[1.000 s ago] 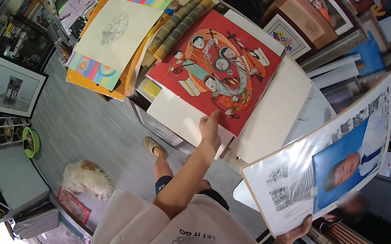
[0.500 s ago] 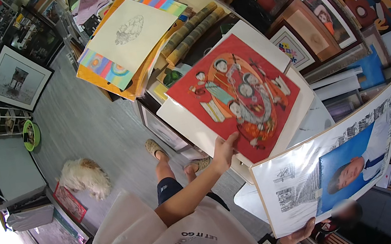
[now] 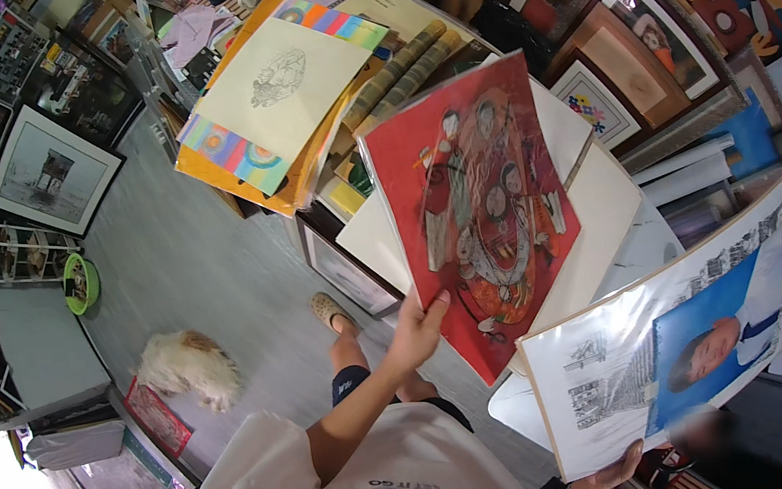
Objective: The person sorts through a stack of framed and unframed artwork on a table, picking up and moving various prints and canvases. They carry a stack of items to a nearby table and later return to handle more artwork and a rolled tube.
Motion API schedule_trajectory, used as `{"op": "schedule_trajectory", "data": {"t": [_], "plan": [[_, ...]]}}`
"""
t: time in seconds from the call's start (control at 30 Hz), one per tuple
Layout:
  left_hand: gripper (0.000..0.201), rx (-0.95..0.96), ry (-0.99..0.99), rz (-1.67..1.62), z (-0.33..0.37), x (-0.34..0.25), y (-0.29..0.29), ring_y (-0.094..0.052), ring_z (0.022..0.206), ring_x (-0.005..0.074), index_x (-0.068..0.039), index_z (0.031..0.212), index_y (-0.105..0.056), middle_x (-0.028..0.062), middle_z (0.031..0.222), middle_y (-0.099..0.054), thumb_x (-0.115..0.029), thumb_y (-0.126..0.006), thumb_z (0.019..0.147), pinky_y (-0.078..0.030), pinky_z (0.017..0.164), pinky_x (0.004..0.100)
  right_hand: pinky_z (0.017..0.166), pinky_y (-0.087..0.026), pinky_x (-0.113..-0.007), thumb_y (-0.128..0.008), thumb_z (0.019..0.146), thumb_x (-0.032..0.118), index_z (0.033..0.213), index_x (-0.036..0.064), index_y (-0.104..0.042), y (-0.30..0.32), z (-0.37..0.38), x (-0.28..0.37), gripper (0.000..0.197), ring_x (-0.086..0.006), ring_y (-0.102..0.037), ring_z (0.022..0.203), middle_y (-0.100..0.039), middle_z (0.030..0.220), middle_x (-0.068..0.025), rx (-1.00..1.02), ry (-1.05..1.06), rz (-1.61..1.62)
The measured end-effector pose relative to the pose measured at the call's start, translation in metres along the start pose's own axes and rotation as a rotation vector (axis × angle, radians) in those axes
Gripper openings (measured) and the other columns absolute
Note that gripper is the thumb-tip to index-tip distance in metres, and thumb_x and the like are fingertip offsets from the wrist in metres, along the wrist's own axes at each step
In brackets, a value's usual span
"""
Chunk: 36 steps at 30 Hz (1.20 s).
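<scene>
My left hand (image 3: 417, 330) pinches the lower left edge of a red painting (image 3: 379, 160) in a glossy clear sleeve, thumb on its front. The sheet is tilted up over a stack of pale boards (image 3: 599, 213), and glare crosses its painted figures. In my right hand (image 3: 619, 473), with a watch at the wrist, is the bottom edge of a large white board (image 3: 590, 422). That board carries a black-and-white street drawing and a portrait photo (image 3: 669, 329) with a blue background. My right fingers are partly hidden behind the board.
A table at the far side bears a drawing (image 3: 280, 79) on orange folders and two patterned rolls (image 3: 401, 71). Framed pictures (image 3: 600, 51) lean at the right. On the floor at left are a white dog (image 3: 190, 371), a green basin (image 3: 81, 283) and a framed landscape (image 3: 52, 174).
My left hand has raised the red painting off the pale boards and tilted it more upright. My right hand still holds the white board. The whole view has shifted slightly.
</scene>
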<state>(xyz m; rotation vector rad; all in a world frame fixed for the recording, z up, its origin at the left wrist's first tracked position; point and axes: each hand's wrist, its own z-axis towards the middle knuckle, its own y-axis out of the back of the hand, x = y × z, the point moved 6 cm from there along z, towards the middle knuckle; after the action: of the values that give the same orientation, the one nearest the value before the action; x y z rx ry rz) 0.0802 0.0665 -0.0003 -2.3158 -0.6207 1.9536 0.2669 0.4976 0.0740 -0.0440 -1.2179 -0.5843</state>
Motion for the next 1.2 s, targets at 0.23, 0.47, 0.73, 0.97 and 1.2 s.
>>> {"op": "schedule_trajectory", "data": {"t": [0.23,0.47,0.73,0.97,1.2], "plan": [[0.036,-0.191,-0.023,-0.282,0.054,-0.109,0.108,-0.063,0.099,0.0158,-0.001,0.126,-0.05,0.0084,0.113,-0.063,-0.013,-0.058,0.093,-0.052,0.085,0.0313,0.106,-0.039,-0.05,-0.061,0.09,0.035,0.139,0.0092,-0.036,-0.026,0.007,0.039,0.061,-0.0314,-0.04,0.13,-0.036,0.143,-0.0143,0.0,0.257,-0.449],[0.047,-0.153,-0.275,-0.391,0.183,-0.149,0.254,-0.058,0.116,0.0251,0.001,0.139,-0.036,0.0146,0.13,-0.055,-0.009,-0.05,0.095,-0.049,0.099,0.041,0.107,-0.039,-0.05,-0.055,0.091,0.054,0.139,0.0096,-0.036,-0.039,0.006,0.027,0.068,-0.0301,-0.042,0.127,-0.036,0.141,-0.0124,-0.094,-0.271,0.198],[0.033,-0.459,-0.083,-0.058,0.267,-0.099,0.349,-0.067,0.096,0.0271,0.0,0.124,-0.047,0.0132,0.112,-0.064,-0.002,-0.057,0.092,-0.059,0.083,0.0395,0.105,-0.041,-0.049,-0.053,0.093,0.049,0.136,0.0116,-0.041,-0.042,0.007,0.056,0.058,-0.0295,-0.044,0.125,-0.041,0.137,-0.0136,0.013,0.116,-0.179],[0.049,-1.012,-0.436,0.444,0.137,-0.053,0.262,-0.051,0.103,0.0214,0.003,0.125,-0.042,0.0142,0.114,-0.05,-0.022,-0.067,0.091,-0.042,0.092,0.032,0.098,-0.045,-0.042,-0.058,0.086,0.031,0.121,0.0015,-0.056,-0.002,-0.034,0.011,0.046,-0.0259,-0.052,0.116,-0.058,0.122,-0.0141,-0.385,-0.344,0.356],[0.038,-0.481,0.388,0.041,0.017,0.075,0.066,-0.055,0.089,0.0126,-0.001,0.121,-0.048,0.0052,0.105,-0.056,-0.02,-0.065,0.092,-0.048,0.077,0.0296,0.099,-0.043,-0.045,-0.06,0.085,0.035,0.13,0.0019,-0.05,-0.005,-0.001,0.056,0.057,-0.0286,-0.049,0.12,-0.053,0.13,-0.0153,-0.338,-0.547,0.22]]}}
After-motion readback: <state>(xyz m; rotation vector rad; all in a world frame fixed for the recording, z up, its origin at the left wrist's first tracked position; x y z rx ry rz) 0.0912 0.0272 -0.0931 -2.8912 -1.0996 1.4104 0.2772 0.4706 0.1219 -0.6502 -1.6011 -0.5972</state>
